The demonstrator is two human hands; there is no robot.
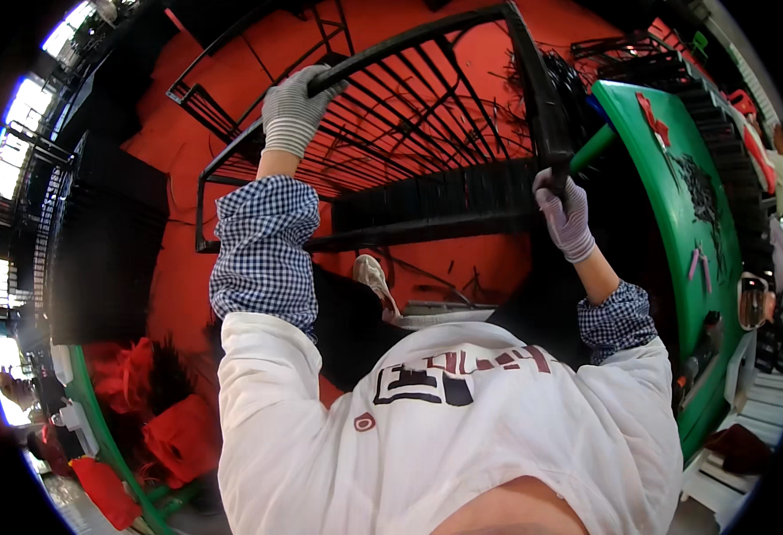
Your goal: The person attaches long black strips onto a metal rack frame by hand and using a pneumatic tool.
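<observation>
A large black barred metal frame (409, 46) is tilted up in front of me, with many thin rods between its rails. My left hand (295, 111), in a grey striped knit glove, is wrapped over the far rail. At the frame's near right corner, my right hand (567, 217), in a pale glove, is closed round the metal. Its fingertips are partly hidden there. One of my shoes (373, 278) shows on the floor just below the near edge.
On the right stands a green table (663, 192) carrying black strips (703, 192), pink sticks (699, 267) and a red piece (653, 121). Loose black rods litter the red floor (186, 267). Dark stacks (110, 241) rise at left. Red cloth bundles (180, 439) lie lower left.
</observation>
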